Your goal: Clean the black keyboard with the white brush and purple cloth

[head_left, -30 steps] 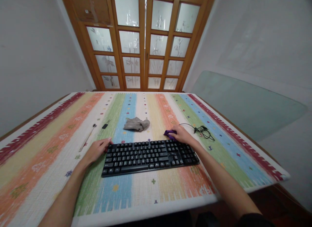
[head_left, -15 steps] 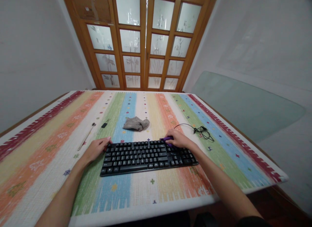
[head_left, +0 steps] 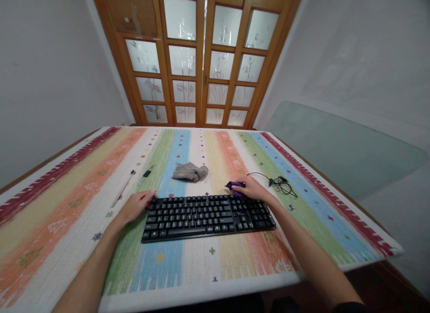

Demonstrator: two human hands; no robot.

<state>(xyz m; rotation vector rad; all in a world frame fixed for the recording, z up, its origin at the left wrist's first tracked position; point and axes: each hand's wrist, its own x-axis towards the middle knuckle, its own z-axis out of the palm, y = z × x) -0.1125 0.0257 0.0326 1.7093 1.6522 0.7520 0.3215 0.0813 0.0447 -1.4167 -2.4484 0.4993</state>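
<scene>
Two bare hands meet at a black keyboard lying flat beside the near edge of a striped table, well in from the near right corner and roughly parallel to that edge. The right hand has its fingers curled closed over a bunched purple cloth at the keyboard's far side, toward its right end. The left hand, fingers bent, is at the keyboard's far left corner, apparently steadying it; how firmly it grips cannot be told.

Work with the cloth looks under way rather than finished, judging by how the hands are placed. How much of the keyboard has been covered, and how much remains, the keys do not show. A grey cloth, toward the table's far edge, and a thin brush, toward its left edge, lie out of hand.

The keyboard is full width, its dark keys in even rows with no gap that can be made out; their pale marks are too small to read. The purple cloth is crumpled, one pointed fold poking out leftward past the fingers
</scene>
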